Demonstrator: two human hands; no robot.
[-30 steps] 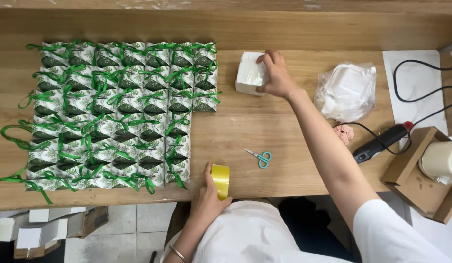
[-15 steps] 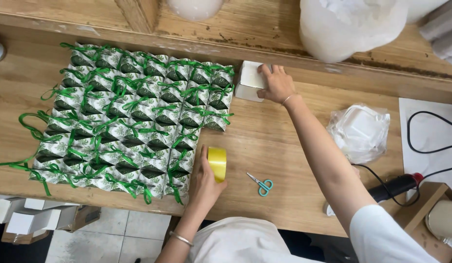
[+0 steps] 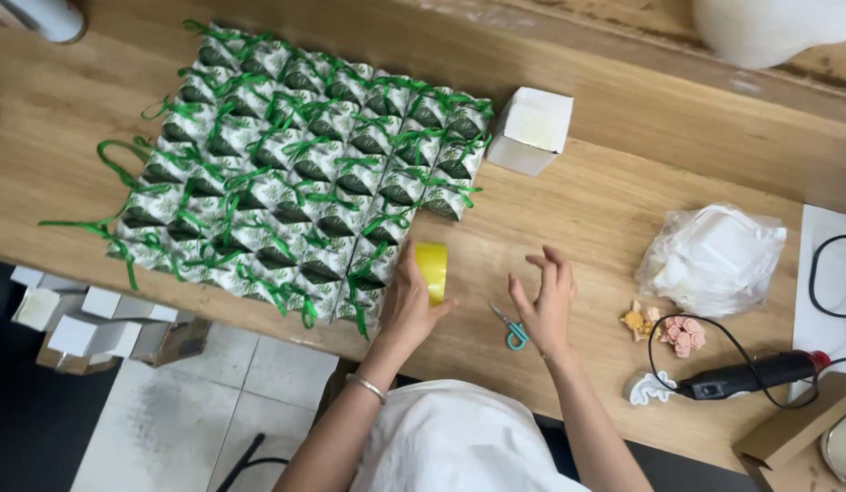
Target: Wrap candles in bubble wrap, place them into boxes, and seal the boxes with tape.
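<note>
Bare wooden table between white box and plastic bag; green-ribboned boxes crowd left side.

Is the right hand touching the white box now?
No, the right hand hovers with open fingers just above the small scissors, while the white box stands far off beside the green-ribboned boxes.

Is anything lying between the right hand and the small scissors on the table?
Nothing visible does. The right hand hovers right over the scissors, whose teal handles show just beside the palm on bare table. The yellow tape roll is off to the side in the left hand, clear of that path.
</note>
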